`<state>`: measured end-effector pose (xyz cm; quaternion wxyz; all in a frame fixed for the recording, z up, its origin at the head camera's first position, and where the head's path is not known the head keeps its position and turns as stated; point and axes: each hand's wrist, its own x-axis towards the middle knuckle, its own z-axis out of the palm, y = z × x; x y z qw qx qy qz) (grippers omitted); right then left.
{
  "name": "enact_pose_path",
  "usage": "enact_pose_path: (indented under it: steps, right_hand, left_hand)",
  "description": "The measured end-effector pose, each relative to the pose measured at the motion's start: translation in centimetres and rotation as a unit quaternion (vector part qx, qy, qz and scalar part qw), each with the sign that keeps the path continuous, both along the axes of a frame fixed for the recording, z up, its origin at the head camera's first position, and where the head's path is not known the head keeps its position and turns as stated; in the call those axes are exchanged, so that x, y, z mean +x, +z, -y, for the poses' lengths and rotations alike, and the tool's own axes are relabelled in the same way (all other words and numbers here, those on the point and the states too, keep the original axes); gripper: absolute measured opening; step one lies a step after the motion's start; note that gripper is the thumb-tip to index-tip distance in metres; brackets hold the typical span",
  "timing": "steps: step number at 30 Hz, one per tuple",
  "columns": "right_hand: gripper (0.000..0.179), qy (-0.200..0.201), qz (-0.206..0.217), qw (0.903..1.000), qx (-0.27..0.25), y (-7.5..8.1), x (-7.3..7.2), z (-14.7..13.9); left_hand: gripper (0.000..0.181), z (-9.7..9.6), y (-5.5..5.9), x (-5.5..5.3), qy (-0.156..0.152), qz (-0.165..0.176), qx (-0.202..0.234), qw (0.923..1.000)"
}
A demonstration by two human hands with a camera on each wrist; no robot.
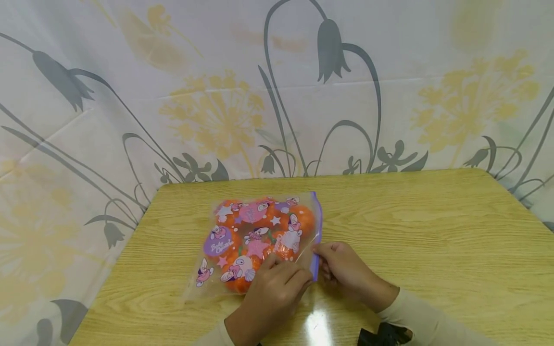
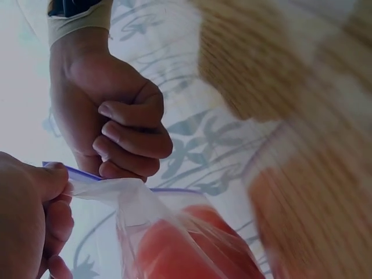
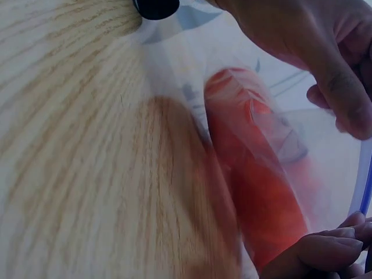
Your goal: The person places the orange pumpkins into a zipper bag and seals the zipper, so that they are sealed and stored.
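A clear zip bag [image 1: 255, 247] printed with pink and purple cartoon pictures lies on the table, its purple zip strip [image 1: 319, 221] to the right. Several round orange things [image 1: 235, 287] with bits of green show through the plastic. My left hand [image 1: 279, 290] holds the near corner of the bag's mouth between thumb and fingers. A little farther along the strip, my right hand [image 1: 346, 271] pinches the edge, its other fingers curled underneath. In the left wrist view, the bag's plastic [image 2: 131, 200] is drawn up into folds beside the pinching left thumb.
The wood-grain table [image 1: 433, 230] extends to the right and behind the bag. A pale cloth [image 1: 294, 96] with grey and yellow flowers hangs along its back edge. Below my right wrist is a black device [image 1: 383, 335].
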<state>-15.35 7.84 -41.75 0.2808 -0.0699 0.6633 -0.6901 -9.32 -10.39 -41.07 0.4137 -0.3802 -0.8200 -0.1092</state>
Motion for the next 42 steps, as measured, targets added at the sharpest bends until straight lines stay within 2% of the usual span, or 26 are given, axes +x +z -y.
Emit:
enact_pose_path:
  steps: [5, 13, 24, 28, 32, 36, 39, 42]
  right_hand:
    - [0.045, -0.004, 0.005, 0.9999, -0.010, 0.0, -0.5, -0.2]
    - [0.046, -0.030, -0.015, 0.9994, 0.012, 0.3, -1.1, -0.3]
    - [0.047, -0.035, -0.028, 0.9990, 0.009, 0.4, -1.9, -0.5]
    - [0.046, -0.031, -0.017, 0.9994, 0.003, 0.4, -2.0, -0.6]
    - [0.046, -0.022, 0.002, 0.9997, -0.009, 0.4, -1.7, -0.6]
    - [0.044, -0.012, 0.011, 0.9997, -0.017, 0.4, -1.4, -0.5]
    - [0.045, 0.002, 0.014, 0.9997, -0.019, 0.4, -1.0, -0.4]
    - [0.045, 0.017, 0.013, 0.9996, -0.019, 0.5, -0.7, -0.2]
  left_hand:
    - [0.021, 0.0, 0.3, 0.1, -0.014, -0.006, 0.009, 0.9999]
    - [0.021, -0.2, 0.5, 0.2, -0.028, -0.008, 0.024, 0.9993]
    - [0.021, -0.2, 0.5, 0.3, -0.032, -0.004, 0.031, 0.9990]
    - [0.020, -0.2, 0.4, 0.4, -0.013, 0.004, 0.021, 0.9997]
    - [0.012, -0.3, 0.3, 0.5, 0.028, 0.017, -0.007, 0.9994]
    - [0.040, -0.4, 0.2, 0.6, 0.069, 0.037, -0.019, 0.9968]
    - [0.048, -0.4, 0.2, 0.6, 0.087, 0.052, -0.014, 0.9948]
    - [0.034, -0.3, 0.1, 0.6, 0.088, 0.041, -0.001, 0.9953]
